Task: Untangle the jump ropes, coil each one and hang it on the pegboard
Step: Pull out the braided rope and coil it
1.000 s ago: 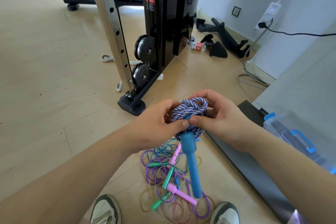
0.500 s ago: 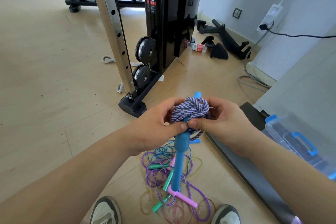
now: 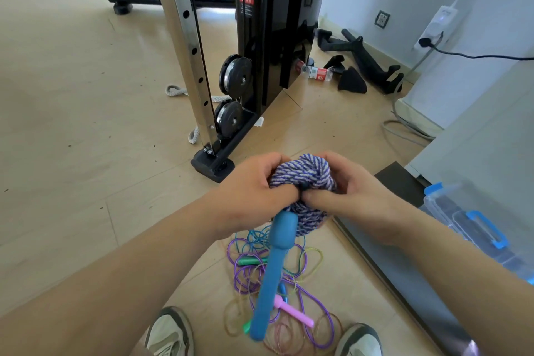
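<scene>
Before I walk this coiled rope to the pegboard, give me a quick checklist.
1. Coil gripped by both hands: ok; left hand and right hand wrap it.
2. Handle tucked in: not ok; the blue handle hangs loose under the coil.
3. Blue handle free of the floor tangle: cannot tell; they overlap in view.
4. Second handle secured: cannot tell; hidden.
5. Pegboard in sight: not ok; not in view.

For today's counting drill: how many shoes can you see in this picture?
2. The left shoe is at the bottom edge, left of the tangled ropes; the right shoe is right of them. None appear hidden.
</scene>
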Available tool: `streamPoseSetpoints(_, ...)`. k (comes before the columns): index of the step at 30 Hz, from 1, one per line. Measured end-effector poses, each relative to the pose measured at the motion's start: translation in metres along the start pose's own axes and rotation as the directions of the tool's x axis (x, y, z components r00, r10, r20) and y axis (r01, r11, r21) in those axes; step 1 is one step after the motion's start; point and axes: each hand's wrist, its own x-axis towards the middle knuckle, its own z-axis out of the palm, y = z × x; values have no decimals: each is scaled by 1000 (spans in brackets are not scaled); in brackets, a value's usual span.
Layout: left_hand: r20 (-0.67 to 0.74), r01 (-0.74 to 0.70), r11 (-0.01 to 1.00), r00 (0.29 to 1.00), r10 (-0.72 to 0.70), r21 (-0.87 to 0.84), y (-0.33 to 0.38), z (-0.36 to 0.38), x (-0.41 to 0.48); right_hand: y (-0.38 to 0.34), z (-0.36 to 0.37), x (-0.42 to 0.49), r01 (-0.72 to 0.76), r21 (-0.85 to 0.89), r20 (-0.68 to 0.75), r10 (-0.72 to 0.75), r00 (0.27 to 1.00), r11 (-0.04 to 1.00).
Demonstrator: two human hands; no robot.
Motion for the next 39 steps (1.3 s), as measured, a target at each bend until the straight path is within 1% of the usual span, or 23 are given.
streamPoseSetpoints(1,-5,2,998,1000,-2,-57,1,-1,0,-4,-5,-4,-9,67,86,3,996,998)
streamPoseSetpoints(2,-12,-1,993,1000,0,-118,2,-3,0,-6,-10,-7,-6,94,155,-8,988,996)
streamPoseSetpoints(3,-13,0,986,1000,-2,-167,2,-5,0,-9,-13,-10,-1,87,202,-17,979,996)
streamPoseSetpoints(4,-7,7,981,1000,-9,-193,2,-6,-1,-9,-15,-11,-4,33,213,-3,977,999)
streamPoseSetpoints(5,4,21,980,1000,-20,-200,3,-6,-1,-8,-16,-11,-13,-78,189,28,982,997)
streamPoseSetpoints(6,17,36,980,999,-34,-197,3,-7,-2,-8,-16,-11,-23,-237,137,56,989,971)
streamPoseSetpoints(7,30,50,980,999,-45,-194,4,-7,-3,-8,-16,-10,-43,-393,78,80,994,918)
streamPoseSetpoints(8,39,60,979,998,-53,-194,4,-7,-3,-7,-16,-10,-76,-501,24,101,995,862)
streamPoseSetpoints(9,42,63,979,998,-56,-193,5,-7,-3,-6,-18,-9,-104,-557,-23,109,994,824)
streamPoseSetpoints(12,5,48,983,999,-48,-179,9,-11,0,-1,-23,-6,-132,-597,-150,52,987,791)
streamPoseSetpoints(16,-67,20,985,997,-32,-169,13,-18,5,1,-19,-1,-164,-635,-261,-10,965,755)
streamPoseSetpoints(18,-97,13,987,995,-29,-160,14,-19,9,4,-17,1,-186,-616,-279,9,960,766)
streamPoseSetpoints(21,-111,-19,998,994,11,-67,13,-19,13,6,-16,4,-167,-556,-163,90,982,814)
streamPoseSetpoints(24,-17,-50,999,999,50,23,13,-13,19,2,-25,8,-146,-506,-3,168,986,850)
streamPoseSetpoints(26,51,-74,995,996,71,62,16,-8,26,2,-35,13,-163,-417,46,200,979,894)
streamPoseSetpoints(28,86,-65,996,995,59,63,18,-3,35,7,-44,20,-168,-297,8,178,984,940)
streamPoseSetpoints(29,87,-42,998,995,38,44,18,-1,41,10,-47,25,-150,-208,-19,149,989,967)
streamPoseSetpoints(31,57,16,1000,998,-16,8,15,4,56,15,-51,34,-112,25,-52,114,992,993)
streamPoseSetpoints(32,36,35,999,999,-35,5,13,7,64,15,-54,38,-100,100,-72,107,992,990)
streamPoseSetpoints(34,34,64,998,997,-65,9,15,10,82,14,-64,46,-81,126,-131,98,987,989)
streamPoseSetpoints(37,136,111,993,984,-117,50,36,6,101,2,-82,49,-71,116,-201,94,975,991)
streamPoseSetpoints(39,198,87,992,975,-103,91,65,1,111,-20,-94,46,-62,200,-242,110,964,978)
